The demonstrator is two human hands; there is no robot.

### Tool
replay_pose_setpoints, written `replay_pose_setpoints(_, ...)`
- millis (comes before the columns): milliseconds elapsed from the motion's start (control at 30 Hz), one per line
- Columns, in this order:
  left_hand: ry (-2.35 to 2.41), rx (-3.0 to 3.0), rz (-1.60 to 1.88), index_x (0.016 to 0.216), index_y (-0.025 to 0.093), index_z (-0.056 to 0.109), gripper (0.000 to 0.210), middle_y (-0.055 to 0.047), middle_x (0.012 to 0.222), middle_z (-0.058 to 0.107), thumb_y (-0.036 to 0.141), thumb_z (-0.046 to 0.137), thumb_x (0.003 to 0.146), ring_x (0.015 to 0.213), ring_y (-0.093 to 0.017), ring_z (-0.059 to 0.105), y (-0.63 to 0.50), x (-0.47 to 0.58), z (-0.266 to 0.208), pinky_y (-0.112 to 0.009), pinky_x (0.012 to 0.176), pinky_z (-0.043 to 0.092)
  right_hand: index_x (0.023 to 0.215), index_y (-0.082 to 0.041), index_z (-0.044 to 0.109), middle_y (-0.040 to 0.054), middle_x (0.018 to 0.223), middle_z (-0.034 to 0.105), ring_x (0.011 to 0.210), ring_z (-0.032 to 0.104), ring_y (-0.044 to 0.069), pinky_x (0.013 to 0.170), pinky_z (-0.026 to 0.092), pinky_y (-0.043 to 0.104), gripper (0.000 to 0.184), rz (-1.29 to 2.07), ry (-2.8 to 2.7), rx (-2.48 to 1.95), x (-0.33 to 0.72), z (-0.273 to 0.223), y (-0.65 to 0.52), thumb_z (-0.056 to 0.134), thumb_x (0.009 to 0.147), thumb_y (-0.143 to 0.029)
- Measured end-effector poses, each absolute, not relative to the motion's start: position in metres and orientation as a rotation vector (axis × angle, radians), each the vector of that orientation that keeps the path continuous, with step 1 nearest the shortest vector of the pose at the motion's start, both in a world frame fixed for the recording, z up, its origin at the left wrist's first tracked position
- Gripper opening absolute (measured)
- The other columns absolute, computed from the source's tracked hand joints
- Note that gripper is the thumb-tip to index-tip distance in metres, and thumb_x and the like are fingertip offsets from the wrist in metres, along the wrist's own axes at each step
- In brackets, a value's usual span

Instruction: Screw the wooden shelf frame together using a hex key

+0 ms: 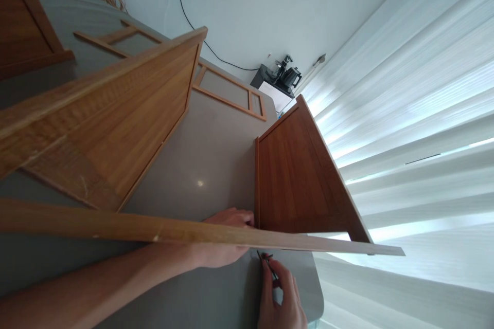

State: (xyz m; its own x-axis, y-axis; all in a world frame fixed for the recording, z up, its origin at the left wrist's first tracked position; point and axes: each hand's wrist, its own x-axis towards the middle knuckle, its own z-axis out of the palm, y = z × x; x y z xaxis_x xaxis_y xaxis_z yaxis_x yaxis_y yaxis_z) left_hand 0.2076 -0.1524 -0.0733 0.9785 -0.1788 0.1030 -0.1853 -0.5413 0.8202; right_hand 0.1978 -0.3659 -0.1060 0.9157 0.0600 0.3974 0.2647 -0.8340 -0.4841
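Note:
My left arm reaches under a long wooden rail (185, 232), seen edge-on across the front. Beyond that rail, my left hand (230, 217) has its fingers curled against the lower edge of the upright wooden panel (297, 175) at the right. The rail covers part of this hand. Just below the corner where rail and panel meet, my right hand (282, 295) pinches a thin dark hex key (270, 265) between thumb and fingers. The far end of the key is close to the corner; whether it sits in a screw is too small to tell.
Another framed wooden panel (142, 108) stands upright at the left. Slim wooden frames (231, 90) lie on the grey table (216, 164) farther back. A black kettle (290, 78) stands on a small cabinet by the wall. White curtains (424, 175) hang along the right.

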Motion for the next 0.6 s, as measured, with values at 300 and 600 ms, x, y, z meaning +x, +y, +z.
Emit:
replay_pose_setpoints(300, -0.306, 2.237, 0.204, 0.109, 0.029, 0.072, 0.028, -0.002, 0.106, 0.07, 0.021, 0.049, 0.096, 0.097, -0.019, 0.065, -0.162, 0.206, -0.103, -0.028, 0.086, 0.049, 0.084, -0.025, 0.072, 0.0027, 0.084, 0.07, 0.072, 0.062, 0.016, 0.072, 0.047, 0.024, 0.033, -0.276, -0.515, -2.38, 0.21, -0.091, -0.374, 0.057, 0.095, -0.053)
replay_pose_setpoints(600, -0.14, 2.234, -0.071, 0.1, 0.024, 0.072, 0.023, -0.005, 0.107, 0.069, 0.018, 0.05, 0.093, 0.095, -0.022, 0.066, -0.157, 0.202, -0.067, -0.034, 0.088, 0.053, 0.081, -0.023, 0.073, 0.0025, 0.077, 0.072, 0.065, 0.065, 0.015, 0.061, 0.048, 0.024, 0.017, -0.61, -0.592, -2.263, 0.21, -0.116, -0.371, 0.069, 0.091, -0.036)
